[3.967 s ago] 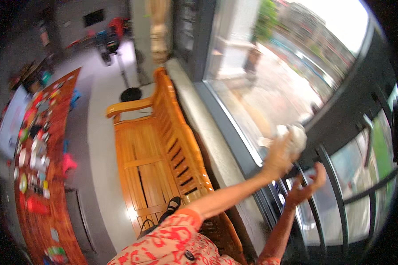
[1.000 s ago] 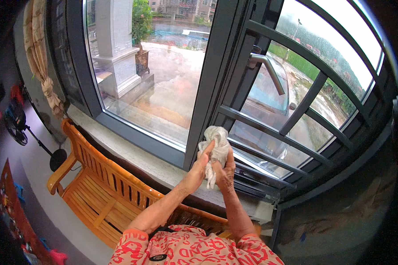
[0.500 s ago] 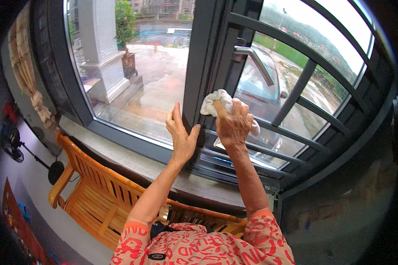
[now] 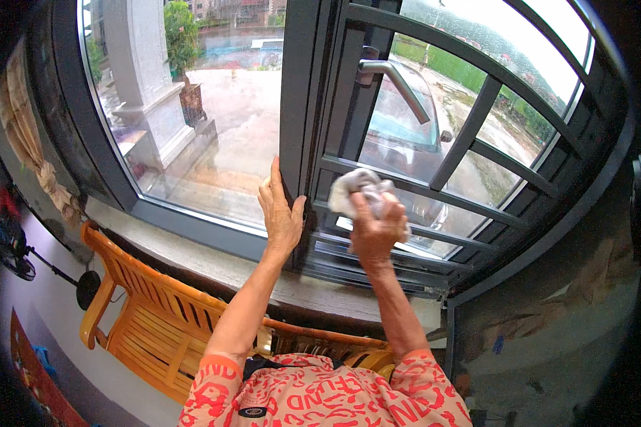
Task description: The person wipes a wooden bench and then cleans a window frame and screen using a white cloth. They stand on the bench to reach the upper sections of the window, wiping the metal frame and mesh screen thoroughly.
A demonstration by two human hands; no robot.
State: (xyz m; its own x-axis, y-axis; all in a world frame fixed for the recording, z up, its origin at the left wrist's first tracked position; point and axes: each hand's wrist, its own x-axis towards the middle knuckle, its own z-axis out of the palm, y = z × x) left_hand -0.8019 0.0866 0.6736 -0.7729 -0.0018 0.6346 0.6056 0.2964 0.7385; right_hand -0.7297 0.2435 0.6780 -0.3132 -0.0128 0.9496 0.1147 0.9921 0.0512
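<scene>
My right hand [image 4: 379, 228] grips a crumpled white cloth [image 4: 356, 191], slightly blurred, in front of the lower bars of the grey window grille [image 4: 470, 149]. Whether the cloth touches the bars I cannot tell. My left hand [image 4: 283, 213] rests open, fingers stretched upward, against the dark upright window frame [image 4: 303, 128] beside the left pane. Above the cloth, a metal window handle [image 4: 399, 85] slants down to the right. Part of the cloth is hidden behind my right fingers.
Below the stone sill [image 4: 178, 242] stands a slatted wooden bench [image 4: 149, 327]. A tied curtain [image 4: 39, 167] hangs at the left, above a black fan [image 4: 11, 249]. Through the glass appear a white pillar [image 4: 139, 85], a potted plant [image 4: 181, 43] and a parked car [image 4: 406, 121].
My right hand has moved down the grille with the cloth, away from the upright frame. My left hand stays by the frame. The whole view has shifted slightly.
</scene>
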